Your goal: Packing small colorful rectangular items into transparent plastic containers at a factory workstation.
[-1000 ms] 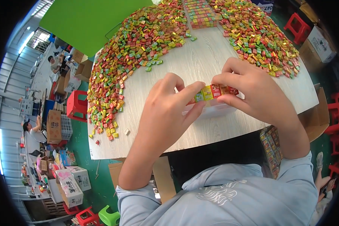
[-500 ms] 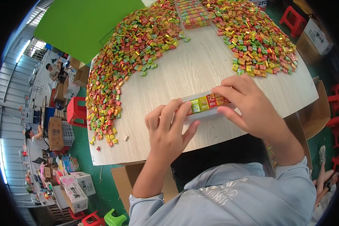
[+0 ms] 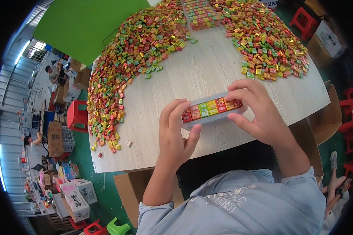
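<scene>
A narrow pale grey tray (image 3: 212, 119) sits at the front middle of the table, slightly slanted. Several small wrapped candies (image 3: 203, 110) lie in it in one row, with red, green, yellow and orange wrappers. My left hand (image 3: 174, 131) grips the tray's left end, its fingertips at the far corner and its thumb along the near side. At the opposite end my right hand (image 3: 257, 111) is closed around the tray, fingers over the far edge and thumb at the near side. The right fingers partly cover the last candies.
Large heaps of wrapped candies spread over the left (image 3: 137, 43) and right (image 3: 268, 43) of the table (image 3: 157, 102). A clear stack of candy rows (image 3: 202, 15) stands between them. A loose pale piece (image 3: 129, 143) lies at left. Cardboard boxes (image 3: 327, 113) flank the table.
My left fingers have drawn back leftward off the candies to the tray's end, uncovering the left part of the row. My right hand stays at the right end.
</scene>
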